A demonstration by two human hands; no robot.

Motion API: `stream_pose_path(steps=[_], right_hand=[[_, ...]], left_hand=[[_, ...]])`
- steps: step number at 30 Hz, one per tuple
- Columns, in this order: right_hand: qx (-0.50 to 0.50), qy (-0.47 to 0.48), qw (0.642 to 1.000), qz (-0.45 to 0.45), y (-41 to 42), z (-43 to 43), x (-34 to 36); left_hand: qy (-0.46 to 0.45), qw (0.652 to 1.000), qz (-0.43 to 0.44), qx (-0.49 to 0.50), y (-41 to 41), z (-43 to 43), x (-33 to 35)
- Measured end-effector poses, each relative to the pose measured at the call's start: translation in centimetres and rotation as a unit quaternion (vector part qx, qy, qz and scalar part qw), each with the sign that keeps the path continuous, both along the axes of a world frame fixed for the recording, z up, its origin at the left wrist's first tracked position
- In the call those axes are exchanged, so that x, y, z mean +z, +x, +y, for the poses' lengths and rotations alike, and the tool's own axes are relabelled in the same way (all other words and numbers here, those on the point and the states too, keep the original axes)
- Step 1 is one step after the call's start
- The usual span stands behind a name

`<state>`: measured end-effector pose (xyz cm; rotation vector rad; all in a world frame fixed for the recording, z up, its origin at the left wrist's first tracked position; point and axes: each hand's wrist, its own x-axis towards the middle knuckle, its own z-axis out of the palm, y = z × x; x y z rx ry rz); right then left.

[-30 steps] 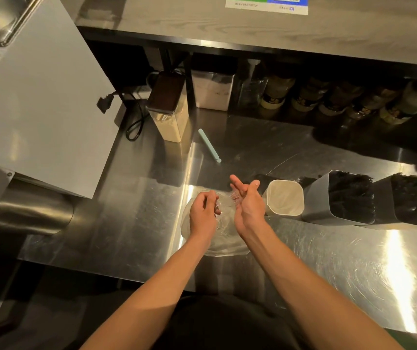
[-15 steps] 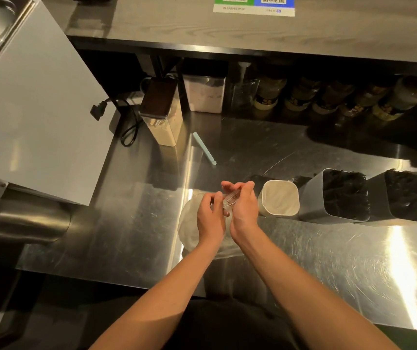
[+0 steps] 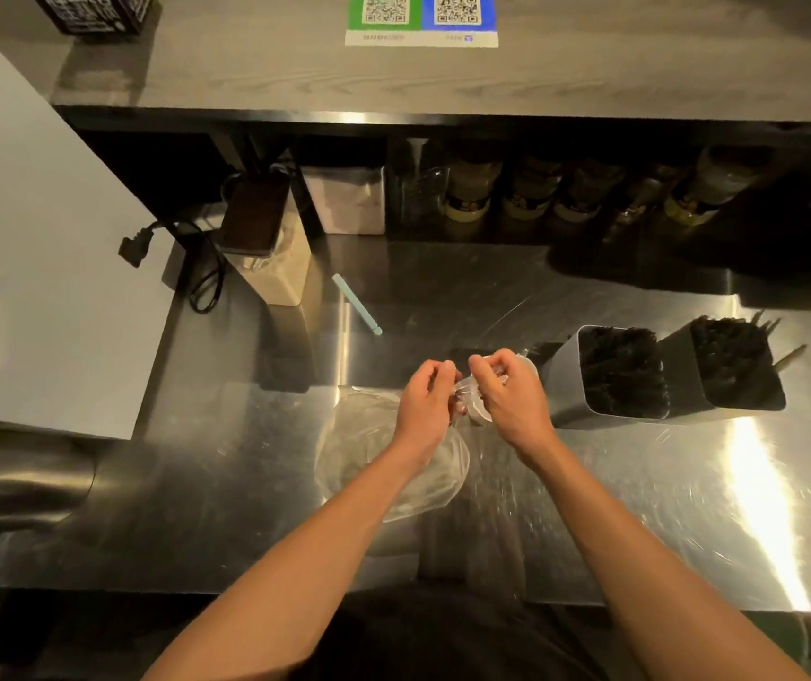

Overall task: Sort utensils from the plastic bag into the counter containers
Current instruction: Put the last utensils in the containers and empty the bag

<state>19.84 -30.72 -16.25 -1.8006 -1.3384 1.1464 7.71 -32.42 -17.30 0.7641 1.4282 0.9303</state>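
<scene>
Nearest to us, two bare forearms reach out over the steel counter (image 3: 639,508). The left hand (image 3: 423,403) has its fingers curled, and its thumb and fingertips pinch one end of a clear plastic bundle (image 3: 468,396). The right hand (image 3: 514,403) is curled too, knuckles up, and grips the other end. Both hands hold the bundle just above the counter. We take it for utensils, but it is too blurred for us to count them. One clear plastic bag (image 3: 369,449) lies crumpled and flat on the counter under the left wrist and forearm. We cannot tell whether it touches the bundle.

Just beyond the right hand we count three containers in a row. The white container (image 3: 530,362) is almost hidden behind the fingers, with only its rim showing. To its right stand the first grey container (image 3: 565,385) and the second grey container (image 3: 676,371), just beside each other. Both have their openings toward us and are packed with dark utensils.

Farther off lies one teal stick (image 3: 357,303), well apart from the hands. Behind it to the left stands one canister (image 3: 258,213) with a dark lid, and beside that one black cord (image 3: 134,247) with a plug. Under the shelf (image 3: 246,76) we count one clear box (image 3: 349,201) and a row of jars (image 3: 472,204), five as far as the dark allows. On the shelf sits one sign (image 3: 420,17) with two QR codes, one green and one blue.
</scene>
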Motion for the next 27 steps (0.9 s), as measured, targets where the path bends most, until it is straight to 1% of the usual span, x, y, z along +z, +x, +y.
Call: stream_pose_path(steps=[2, 4, 6, 9, 11, 14, 16, 18, 22, 27], right_hand=[[-0.021, 0.004, 1.0, -0.016, 1.4, 0.3, 0.1], [-0.042, 0.005, 0.998, -0.044, 2.7, 0.6, 0.0], [-0.044, 0.007, 0.993, -0.111, 3.7, 0.9, -0.3], [-0.023, 0.006, 0.975, -0.221, 4.6, 1.4, -1.0], [0.016, -0.008, 0.959, -0.283, 4.7, 1.5, -1.2], [0.089, -0.024, 0.929, -0.359, 4.9, 1.6, -1.6], [0.124, -0.041, 0.916, -0.379, 4.9, 1.8, -1.6], [0.13, -0.043, 0.911, -0.388, 4.8, 1.8, -1.7], [0.109, -0.019, 0.917, -0.383, 4.4, 1.9, -1.4], [0.129, -0.04, 0.912, -0.389, 4.2, 1.8, -1.8]], left_hand=[[-0.008, 0.999, 0.033, -0.039, 1.0, 0.4, 0.0], [0.001, 0.994, 0.091, -0.057, 1.5, 0.8, -0.6], [0.017, 0.985, 0.154, -0.07, 1.8, 1.0, -1.3], [0.035, 0.971, 0.222, -0.086, 2.1, 1.2, -2.3], [0.028, 0.967, 0.232, -0.104, 2.3, 1.2, -2.4], [0.013, 0.966, 0.223, -0.133, 2.4, 1.1, -2.7], [0.01, 0.964, 0.222, -0.145, 2.3, 1.0, -2.8], [0.016, 0.963, 0.222, -0.151, 2.2, 0.9, -2.9], [0.059, 0.957, 0.233, -0.165, 1.5, 0.9, -2.5], [0.1, 0.949, 0.258, -0.153, -1.0, 0.5, -2.1]])
